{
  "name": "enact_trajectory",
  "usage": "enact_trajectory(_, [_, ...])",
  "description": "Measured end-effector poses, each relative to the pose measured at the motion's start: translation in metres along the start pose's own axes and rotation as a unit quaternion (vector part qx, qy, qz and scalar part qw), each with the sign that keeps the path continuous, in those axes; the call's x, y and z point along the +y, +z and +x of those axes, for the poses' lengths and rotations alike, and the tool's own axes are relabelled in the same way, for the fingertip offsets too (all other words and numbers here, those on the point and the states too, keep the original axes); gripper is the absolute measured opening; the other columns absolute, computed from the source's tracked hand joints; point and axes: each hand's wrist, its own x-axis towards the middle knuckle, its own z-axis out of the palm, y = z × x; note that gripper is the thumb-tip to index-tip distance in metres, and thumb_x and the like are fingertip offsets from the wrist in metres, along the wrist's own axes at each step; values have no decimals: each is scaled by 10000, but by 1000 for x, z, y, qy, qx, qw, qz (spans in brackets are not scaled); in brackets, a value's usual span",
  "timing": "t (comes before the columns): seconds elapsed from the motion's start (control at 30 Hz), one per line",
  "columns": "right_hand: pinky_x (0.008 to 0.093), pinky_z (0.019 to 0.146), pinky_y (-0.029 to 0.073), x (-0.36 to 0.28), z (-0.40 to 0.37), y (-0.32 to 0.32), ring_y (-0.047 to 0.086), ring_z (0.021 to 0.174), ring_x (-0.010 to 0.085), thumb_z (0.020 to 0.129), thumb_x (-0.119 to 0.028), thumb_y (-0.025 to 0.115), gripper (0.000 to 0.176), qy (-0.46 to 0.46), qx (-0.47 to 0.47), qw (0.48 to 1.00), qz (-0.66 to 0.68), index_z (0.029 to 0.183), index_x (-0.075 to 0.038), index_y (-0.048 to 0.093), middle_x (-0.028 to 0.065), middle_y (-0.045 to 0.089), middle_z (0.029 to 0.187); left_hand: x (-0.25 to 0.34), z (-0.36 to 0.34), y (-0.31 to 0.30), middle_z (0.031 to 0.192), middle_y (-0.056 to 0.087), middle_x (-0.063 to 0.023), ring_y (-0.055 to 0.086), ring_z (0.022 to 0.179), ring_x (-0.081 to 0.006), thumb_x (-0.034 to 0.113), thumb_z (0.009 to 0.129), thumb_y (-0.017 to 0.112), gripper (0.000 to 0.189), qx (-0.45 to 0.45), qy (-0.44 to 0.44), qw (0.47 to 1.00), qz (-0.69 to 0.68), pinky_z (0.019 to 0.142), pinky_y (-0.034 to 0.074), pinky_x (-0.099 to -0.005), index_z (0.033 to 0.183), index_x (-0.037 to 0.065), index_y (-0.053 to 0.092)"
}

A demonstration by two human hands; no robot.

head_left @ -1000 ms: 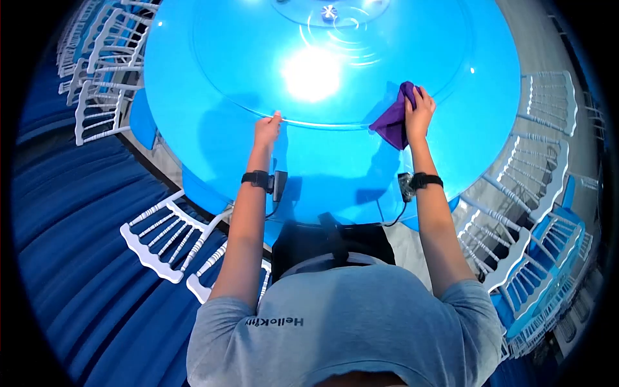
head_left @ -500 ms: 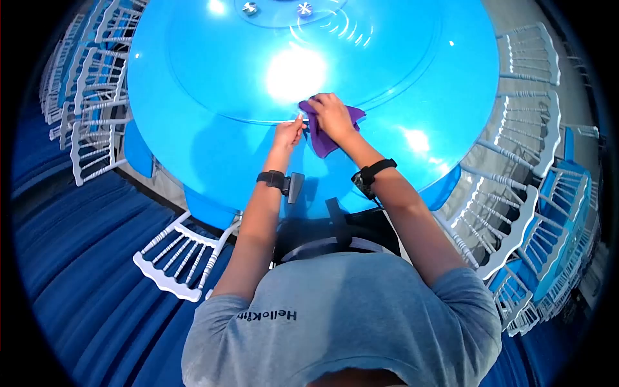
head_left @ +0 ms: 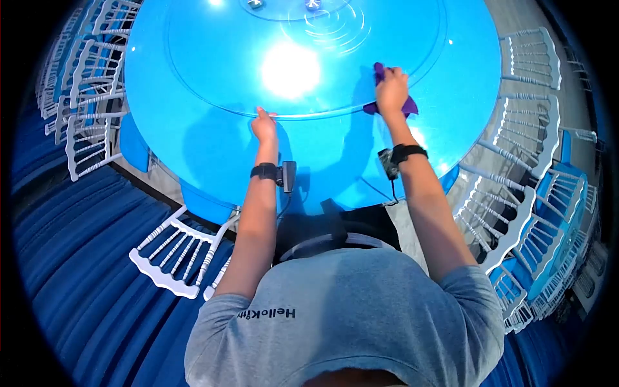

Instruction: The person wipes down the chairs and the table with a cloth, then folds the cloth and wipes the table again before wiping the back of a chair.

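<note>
My left hand (head_left: 264, 127) is at the near rim of a large round turntable (head_left: 219, 71), its fingers curled at the edge with the thumb uppermost. The turntable looks clear and lies on a glossy blue round table (head_left: 158, 122). Farther right, my right hand (head_left: 391, 91) grips a purple cloth (head_left: 411, 107) against the turntable's rim. Parts of the cloth stick out on both sides of that hand, and the rest is hidden beneath it.
Two small shiny objects (head_left: 313, 4) stand on the turntable's far middle. White chairs surround the table, among them one at the lower left (head_left: 171, 255) and one at the right (head_left: 496, 219). Blue draped fabric (head_left: 84, 258) covers the left side. A bright reflection glares off the tabletop.
My right hand has slid right and away from me along the rim with the cloth. My left hand has shifted left, so the hands are now far apart.
</note>
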Motion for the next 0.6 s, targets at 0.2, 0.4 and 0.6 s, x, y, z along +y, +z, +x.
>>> enact_trajectory(0.2, [385,662,474,-137,-56,13,535,800,268,730,-80,506,121,-134,-152,969,138,791,-62,608,64,551,836,-1,-1,-7,465,484,-62,437,434,-184,396,918,380,605,33,48,994,92,477,355,-354,491,1,544])
enact_trajectory(0.4, [373,673,490,-167,-62,19,538,806,268,691,-65,541,75,-230,-188,933,204,718,-55,610,67,548,845,21,-8,-22,455,390,4,325,391,-104,450,893,448,530,-82,-14,996,27,374,241,-259,600,30,582])
enact_trajectory(0.6, [421,747,445,-30,-4,-7,524,871,320,671,-82,558,242,-93,-103,984,111,894,-70,650,134,569,901,30,22,-76,572,454,14,364,437,-61,408,837,578,376,-173,-60,980,77,389,283,-216,833,36,630])
